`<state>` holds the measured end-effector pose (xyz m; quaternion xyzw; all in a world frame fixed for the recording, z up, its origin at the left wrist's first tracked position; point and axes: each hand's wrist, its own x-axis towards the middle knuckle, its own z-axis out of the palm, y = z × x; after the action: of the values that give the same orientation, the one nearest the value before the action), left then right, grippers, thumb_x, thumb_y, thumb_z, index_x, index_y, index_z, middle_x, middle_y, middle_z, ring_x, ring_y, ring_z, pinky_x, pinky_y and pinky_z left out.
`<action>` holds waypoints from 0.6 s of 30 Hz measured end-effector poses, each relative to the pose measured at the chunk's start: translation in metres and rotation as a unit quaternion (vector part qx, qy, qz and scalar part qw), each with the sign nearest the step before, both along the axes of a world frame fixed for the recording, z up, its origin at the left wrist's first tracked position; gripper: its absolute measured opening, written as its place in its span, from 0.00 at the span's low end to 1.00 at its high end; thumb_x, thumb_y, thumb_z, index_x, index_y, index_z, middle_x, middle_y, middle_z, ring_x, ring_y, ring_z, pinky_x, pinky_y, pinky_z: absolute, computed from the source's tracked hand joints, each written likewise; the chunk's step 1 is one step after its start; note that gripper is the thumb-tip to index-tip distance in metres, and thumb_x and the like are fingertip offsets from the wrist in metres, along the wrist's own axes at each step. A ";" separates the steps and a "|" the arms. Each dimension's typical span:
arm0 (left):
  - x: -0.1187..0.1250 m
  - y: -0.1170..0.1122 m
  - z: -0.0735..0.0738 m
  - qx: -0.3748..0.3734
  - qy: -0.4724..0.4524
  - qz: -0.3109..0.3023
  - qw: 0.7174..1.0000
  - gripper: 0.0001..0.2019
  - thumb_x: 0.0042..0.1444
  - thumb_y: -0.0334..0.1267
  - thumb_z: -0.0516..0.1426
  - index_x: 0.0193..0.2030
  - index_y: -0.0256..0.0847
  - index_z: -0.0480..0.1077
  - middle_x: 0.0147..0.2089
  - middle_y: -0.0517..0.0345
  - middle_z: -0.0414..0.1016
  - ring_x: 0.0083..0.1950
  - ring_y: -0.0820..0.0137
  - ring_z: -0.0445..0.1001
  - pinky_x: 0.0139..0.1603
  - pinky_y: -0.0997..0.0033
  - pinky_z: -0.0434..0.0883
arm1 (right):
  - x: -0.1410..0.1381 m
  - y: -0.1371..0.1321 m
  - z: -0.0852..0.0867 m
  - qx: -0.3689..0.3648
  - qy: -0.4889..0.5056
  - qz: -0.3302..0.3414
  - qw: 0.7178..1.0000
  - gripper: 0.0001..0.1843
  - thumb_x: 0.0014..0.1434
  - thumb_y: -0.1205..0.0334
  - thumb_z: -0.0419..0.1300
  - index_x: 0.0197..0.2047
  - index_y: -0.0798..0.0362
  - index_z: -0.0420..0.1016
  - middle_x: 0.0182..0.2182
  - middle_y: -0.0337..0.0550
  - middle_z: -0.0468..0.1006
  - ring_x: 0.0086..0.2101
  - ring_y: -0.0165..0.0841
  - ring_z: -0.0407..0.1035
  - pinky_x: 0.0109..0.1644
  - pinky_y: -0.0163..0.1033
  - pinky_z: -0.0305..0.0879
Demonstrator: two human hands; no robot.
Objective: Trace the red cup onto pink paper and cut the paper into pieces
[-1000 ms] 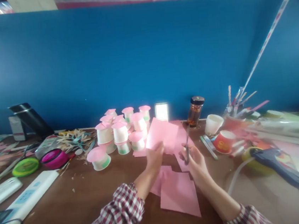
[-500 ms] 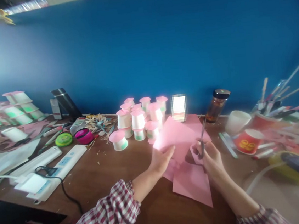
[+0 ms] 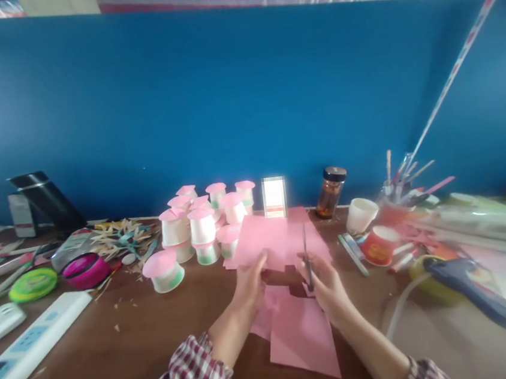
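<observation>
My left hand (image 3: 250, 283) pinches the near edge of a sheet of pink paper (image 3: 261, 240), thumb on top, holding it above the table. In my right hand (image 3: 328, 284) is a pair of scissors (image 3: 307, 262), its blades pointing away from me beside the sheet's right part. Whether the blades touch the paper I cannot tell. Below my hands a pink paper piece (image 3: 302, 338) lies flat on the brown table, partly over another pink piece (image 3: 266, 316). Behind the held sheet, more pink paper (image 3: 304, 226) reaches toward the wall.
Several paper cups with pink paper tops (image 3: 203, 228) stand stacked left of the sheet. A brown jar (image 3: 332, 193), a white cup (image 3: 361, 215), a red cup (image 3: 380, 245) and a glue gun (image 3: 475, 286) are at the right. A power strip (image 3: 38, 344) lies left. Behind rises a blue partition (image 3: 225, 96).
My view has turned to the right, so the table things sit further left. The held sheet is now lower and flatter, and the scissors stay in my right hand.
</observation>
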<state>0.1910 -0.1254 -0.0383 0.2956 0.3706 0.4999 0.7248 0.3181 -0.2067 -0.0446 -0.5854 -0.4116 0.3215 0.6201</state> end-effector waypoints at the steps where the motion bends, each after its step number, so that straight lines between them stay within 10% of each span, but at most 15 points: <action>1: -0.003 0.002 0.000 -0.001 -0.004 0.004 1.000 0.12 0.40 0.40 0.67 0.26 0.35 0.70 0.21 0.63 0.70 0.25 0.75 0.70 0.27 0.75 0.69 | 0.000 0.000 -0.001 -0.006 -0.007 0.008 1.000 0.20 0.55 0.47 0.61 0.45 0.52 0.70 0.23 0.35 0.67 0.27 0.30 0.64 0.27 0.33 0.58; 18: -0.009 0.009 0.002 0.008 0.038 0.049 0.998 0.15 0.41 0.36 0.67 0.37 0.38 0.73 0.34 0.56 0.77 0.33 0.69 0.75 0.29 0.76 0.72 | -0.007 -0.003 0.000 -0.038 -0.043 0.146 0.988 0.16 0.58 0.54 0.59 0.46 0.54 0.70 0.23 0.34 0.67 0.23 0.26 0.60 0.24 0.31 0.55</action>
<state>0.1816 -0.1161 -0.0368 0.3020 0.4075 0.5260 0.6827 0.3114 -0.2100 -0.0445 -0.5555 -0.5066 0.3979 0.5258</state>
